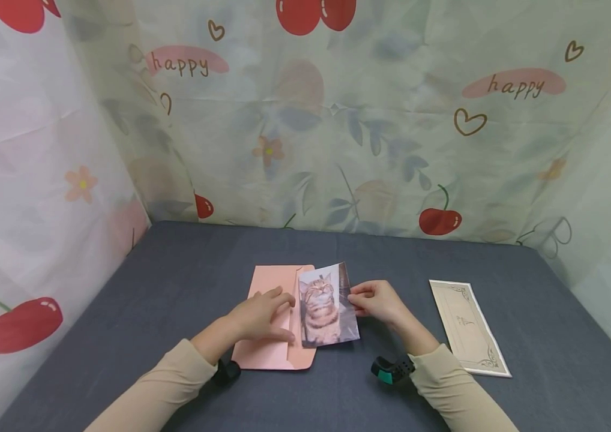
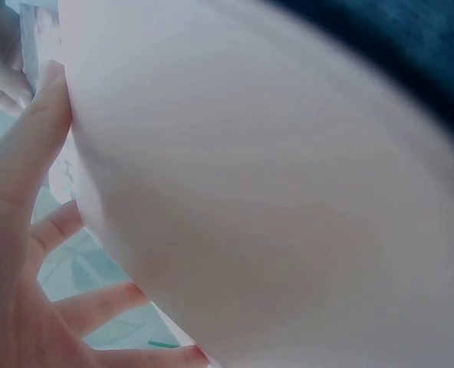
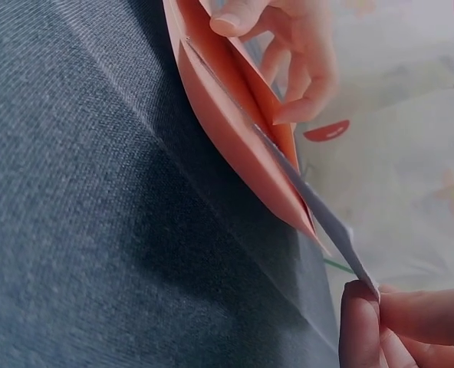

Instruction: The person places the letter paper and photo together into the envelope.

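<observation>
A pink envelope (image 1: 262, 354) lies on the dark table with its mouth facing right. My left hand (image 1: 264, 312) holds its front panel, thumb and fingertips apart along the mouth's edge. In the right wrist view the envelope (image 3: 227, 146) gapes between panel and back. Between thumb and fingers, my right hand (image 1: 378, 303) pinches the right edge of a photo card (image 1: 320, 306) showing a tabby cat. The card is tilted over the envelope's flap, its left edge close to the mouth. Edge-on, the card (image 3: 330, 215) looks slightly bent near the right fingertips.
A cream card (image 1: 467, 327) with an ornamental border lies on the table right of my right forearm. Dark grey cloth covers the table (image 1: 219, 252). Behind and beside it hangs a curtain (image 1: 294, 132) printed with cherries and flowers. Dark bands (image 1: 392, 371) sit at both wrists.
</observation>
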Available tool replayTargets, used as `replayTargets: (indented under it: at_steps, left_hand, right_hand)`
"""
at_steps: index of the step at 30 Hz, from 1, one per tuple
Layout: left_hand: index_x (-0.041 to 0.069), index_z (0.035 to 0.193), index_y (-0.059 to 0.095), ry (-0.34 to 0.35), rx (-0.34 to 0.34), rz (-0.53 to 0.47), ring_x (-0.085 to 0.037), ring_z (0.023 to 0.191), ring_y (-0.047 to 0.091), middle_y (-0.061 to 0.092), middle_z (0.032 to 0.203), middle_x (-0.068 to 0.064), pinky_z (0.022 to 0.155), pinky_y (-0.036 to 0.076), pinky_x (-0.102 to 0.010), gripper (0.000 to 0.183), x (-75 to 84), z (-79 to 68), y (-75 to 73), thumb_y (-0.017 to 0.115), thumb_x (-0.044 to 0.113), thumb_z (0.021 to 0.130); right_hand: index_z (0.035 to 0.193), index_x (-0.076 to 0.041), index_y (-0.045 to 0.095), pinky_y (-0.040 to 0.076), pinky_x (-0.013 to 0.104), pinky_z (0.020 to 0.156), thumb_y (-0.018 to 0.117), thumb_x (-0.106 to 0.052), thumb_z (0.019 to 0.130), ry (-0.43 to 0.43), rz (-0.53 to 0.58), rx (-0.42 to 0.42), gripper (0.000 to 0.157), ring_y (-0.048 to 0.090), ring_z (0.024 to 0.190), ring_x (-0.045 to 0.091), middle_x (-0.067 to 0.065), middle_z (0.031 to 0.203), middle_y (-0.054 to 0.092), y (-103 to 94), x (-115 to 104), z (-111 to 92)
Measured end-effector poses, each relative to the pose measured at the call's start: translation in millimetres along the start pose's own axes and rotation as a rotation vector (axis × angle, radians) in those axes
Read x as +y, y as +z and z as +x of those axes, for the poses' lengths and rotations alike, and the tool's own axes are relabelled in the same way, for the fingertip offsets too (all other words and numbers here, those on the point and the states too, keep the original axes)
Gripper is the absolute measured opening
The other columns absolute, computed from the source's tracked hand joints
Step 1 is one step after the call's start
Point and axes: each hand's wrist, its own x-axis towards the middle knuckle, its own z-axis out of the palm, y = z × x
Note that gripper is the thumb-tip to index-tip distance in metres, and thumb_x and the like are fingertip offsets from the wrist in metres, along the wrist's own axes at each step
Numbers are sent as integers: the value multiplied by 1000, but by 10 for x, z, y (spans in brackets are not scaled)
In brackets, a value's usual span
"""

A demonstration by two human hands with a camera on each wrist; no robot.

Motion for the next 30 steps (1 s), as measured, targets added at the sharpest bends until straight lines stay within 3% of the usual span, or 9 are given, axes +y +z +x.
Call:
replayTargets:
  at_steps: [30]
  left_hand:
    - [22, 120, 51, -32, -11, 22, -38, 130, 44, 39, 145, -22, 111, 26, -58, 57, 29, 11, 4, 73, 49, 74]
  right_hand:
    - [106, 10, 59, 57, 27, 59, 63, -4, 87, 6, 51, -9, 25, 59, 59, 6, 9, 78, 67, 190, -17, 10]
